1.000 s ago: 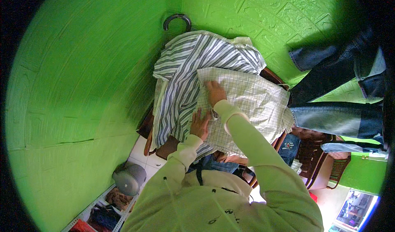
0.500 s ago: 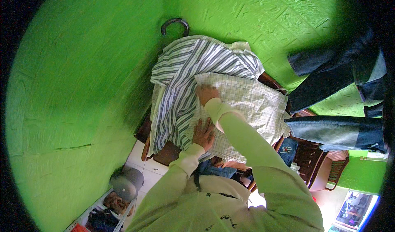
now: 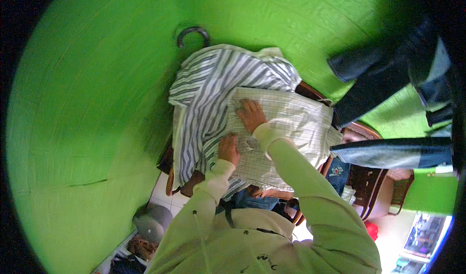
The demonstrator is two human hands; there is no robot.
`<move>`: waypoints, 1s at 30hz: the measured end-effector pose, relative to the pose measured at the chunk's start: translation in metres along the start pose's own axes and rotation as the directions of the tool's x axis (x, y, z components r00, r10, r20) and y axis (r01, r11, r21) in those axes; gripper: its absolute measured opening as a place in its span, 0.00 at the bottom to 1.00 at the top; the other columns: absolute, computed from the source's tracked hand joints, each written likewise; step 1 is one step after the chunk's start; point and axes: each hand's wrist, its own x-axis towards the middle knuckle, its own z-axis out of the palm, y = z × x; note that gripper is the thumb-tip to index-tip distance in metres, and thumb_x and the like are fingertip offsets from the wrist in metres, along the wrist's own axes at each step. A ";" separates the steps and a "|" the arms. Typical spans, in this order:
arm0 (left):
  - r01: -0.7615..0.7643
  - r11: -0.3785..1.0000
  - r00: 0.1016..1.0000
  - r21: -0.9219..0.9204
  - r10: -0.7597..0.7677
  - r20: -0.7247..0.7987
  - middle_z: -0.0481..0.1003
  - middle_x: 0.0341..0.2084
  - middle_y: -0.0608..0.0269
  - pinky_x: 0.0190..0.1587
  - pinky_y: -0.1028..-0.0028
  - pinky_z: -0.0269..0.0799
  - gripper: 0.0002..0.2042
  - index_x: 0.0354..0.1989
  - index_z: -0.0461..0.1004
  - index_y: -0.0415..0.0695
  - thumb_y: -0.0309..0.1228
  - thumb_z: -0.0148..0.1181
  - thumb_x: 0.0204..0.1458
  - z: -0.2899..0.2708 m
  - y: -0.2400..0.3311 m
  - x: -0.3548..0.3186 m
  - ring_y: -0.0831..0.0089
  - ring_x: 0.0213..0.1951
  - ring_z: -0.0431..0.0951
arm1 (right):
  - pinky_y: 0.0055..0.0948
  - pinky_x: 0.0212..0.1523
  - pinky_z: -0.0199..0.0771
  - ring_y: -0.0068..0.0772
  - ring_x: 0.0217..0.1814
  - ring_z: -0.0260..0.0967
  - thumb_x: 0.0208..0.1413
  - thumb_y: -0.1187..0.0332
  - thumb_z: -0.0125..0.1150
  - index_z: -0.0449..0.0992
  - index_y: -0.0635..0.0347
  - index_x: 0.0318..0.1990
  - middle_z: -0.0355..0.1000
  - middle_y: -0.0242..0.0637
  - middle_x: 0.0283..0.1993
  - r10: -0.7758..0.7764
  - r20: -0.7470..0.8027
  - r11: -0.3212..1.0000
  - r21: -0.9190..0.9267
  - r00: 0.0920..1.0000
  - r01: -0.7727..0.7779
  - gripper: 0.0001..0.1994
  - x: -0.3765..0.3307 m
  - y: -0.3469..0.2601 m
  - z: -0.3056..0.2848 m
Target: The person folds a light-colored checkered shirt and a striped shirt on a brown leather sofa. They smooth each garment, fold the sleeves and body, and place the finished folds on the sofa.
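A pale checked garment, folded into a flat, roughly rectangular shape, lies on a grey-and-white striped shirt. My right hand rests palm down on its upper left part, the fingers spread. Lower and to the left, my left hand lies along the checked garment's left edge. Its fingers point away from me and look stretched out, though slightly blurred. Neither hand seems to grip the cloth. The striped shirt fans out to the left and beyond both hands. Brown wooden furniture edges show beneath the clothes.
Green walls meet in a corner behind the clothes, with a dark curved handle standing there. Jeans and dark trousers hang at the right. A grey rounded object and a container of clothes stand at lower left.
My right hand has moved slightly right, its fingers now spread on the checked garment. My left hand has shifted up and left to that garment's edge. The whole view has shifted slightly.
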 end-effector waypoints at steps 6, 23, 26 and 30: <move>-0.269 0.926 0.959 0.264 0.283 -0.016 0.50 0.61 0.45 0.60 0.52 0.48 0.26 0.57 0.56 0.36 0.30 0.50 0.48 0.019 -0.020 0.050 0.47 0.62 0.49 | 0.46 0.60 0.52 0.52 0.60 0.53 0.47 0.65 0.56 0.67 0.49 0.52 0.57 0.48 0.58 0.427 -0.093 0.884 0.253 0.899 -0.394 0.21 -0.057 -0.015 -0.028; -0.069 0.909 0.993 0.412 0.104 -0.063 0.47 0.61 0.39 0.61 0.54 0.49 0.33 0.56 0.55 0.33 0.53 0.42 0.55 0.026 0.008 0.055 0.45 0.62 0.48 | 0.43 0.51 0.59 0.53 0.50 0.60 0.40 0.61 0.64 0.64 0.61 0.49 0.63 0.53 0.48 0.910 -0.035 0.395 0.374 0.412 -0.839 0.27 -0.353 0.181 -0.040; -0.054 0.873 0.998 0.485 0.065 -0.007 0.45 0.61 0.39 0.62 0.53 0.46 0.34 0.56 0.55 0.32 0.54 0.40 0.55 0.031 0.009 0.053 0.46 0.63 0.44 | 0.40 0.47 0.63 0.50 0.47 0.63 0.37 0.60 0.67 0.64 0.62 0.45 0.65 0.52 0.45 0.927 0.005 0.332 0.452 0.374 -0.828 0.27 -0.338 0.190 -0.057; -0.013 0.996 0.996 0.089 0.020 -0.086 0.46 0.62 0.42 0.62 0.55 0.45 0.29 0.57 0.55 0.33 0.48 0.38 0.58 0.029 0.008 0.056 0.48 0.64 0.44 | 0.38 0.41 0.67 0.47 0.43 0.66 0.34 0.60 0.71 0.65 0.63 0.40 0.66 0.50 0.41 0.936 -0.006 0.311 0.481 0.352 -0.819 0.27 -0.328 0.194 -0.072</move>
